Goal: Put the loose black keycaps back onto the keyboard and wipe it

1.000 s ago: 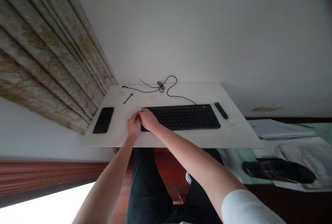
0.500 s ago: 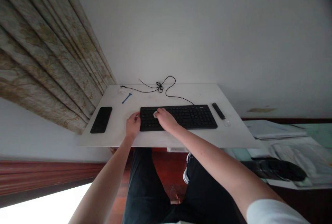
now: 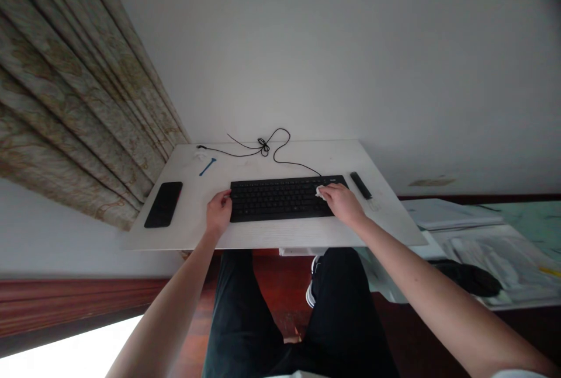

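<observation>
A black keyboard point(image 3: 280, 198) lies across the middle of a white table point(image 3: 263, 233). My left hand point(image 3: 218, 212) rests at the keyboard's left end, fingers curled against its edge. My right hand point(image 3: 342, 201) lies on the keyboard's right part, closed on a small white cloth or wipe point(image 3: 319, 192) pressed onto the keys. The keyboard's black cable point(image 3: 267, 149) runs in a tangle toward the back of the table.
A black phone point(image 3: 163, 212) lies at the table's left edge, a blue stick-like tool point(image 3: 207, 166) behind it. A slim black bar point(image 3: 360, 185) sits right of the keyboard. Curtains point(image 3: 79, 103) hang at left. Papers and a dark object point(image 3: 468, 277) lie on a surface at right.
My right hand has slid with the white wipe from the keyboard's left end across the keys to its right part. My left hand has stayed at the left end.
</observation>
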Demonstrator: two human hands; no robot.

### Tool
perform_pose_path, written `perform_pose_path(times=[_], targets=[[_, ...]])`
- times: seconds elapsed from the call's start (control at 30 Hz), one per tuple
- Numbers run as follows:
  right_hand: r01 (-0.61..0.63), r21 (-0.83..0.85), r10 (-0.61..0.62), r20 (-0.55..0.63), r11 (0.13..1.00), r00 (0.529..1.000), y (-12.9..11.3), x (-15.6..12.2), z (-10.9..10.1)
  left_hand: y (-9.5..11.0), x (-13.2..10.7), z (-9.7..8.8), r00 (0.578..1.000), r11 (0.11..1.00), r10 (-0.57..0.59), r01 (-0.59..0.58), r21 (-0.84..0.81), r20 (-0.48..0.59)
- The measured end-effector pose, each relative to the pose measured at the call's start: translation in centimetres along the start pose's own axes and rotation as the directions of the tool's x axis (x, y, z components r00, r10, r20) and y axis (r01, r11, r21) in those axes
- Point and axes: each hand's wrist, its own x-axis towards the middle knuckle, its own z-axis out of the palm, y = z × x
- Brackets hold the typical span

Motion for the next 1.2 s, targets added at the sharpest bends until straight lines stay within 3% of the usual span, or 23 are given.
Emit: perform_pose_path(times=[0.17,0.43,0.73,1.07,1.2], targets=[[-0.135,0.147,0.145,-0.063,0.980,0.987,0.1,-0.4,0.7,-0.1,0.0,0.0,1.000,1.000,0.003,-0.003,0.020,0.008],[-0.129,0.314,0.140,-0.012,0.941,0.990,-1.7,0.1,0.5,-0.1,0.0,0.1,1.000,1.000,0.001,-0.002,0.012,0.010],[0.054,0.437,-0.076,0.033,0.898,0.997,-10.0,3.3,3.0,-0.6,0.1,0.1,1.000,0.999,0.011,-0.011,-0.033,-0.011],[0.226,0.505,-0.304,0.076,0.833,0.950,-21.3,8.5,5.9,-0.4,0.2,-0.2,1.000,0.998,-0.007,0.006,-0.057,-0.009],[0.216,0.567,-0.311,0.076,0.795,0.947,-23.8,9.7,6.5,-0.3,0.2,-0.4,0.999,0.997,-0.019,0.016,-0.075,-0.029]])
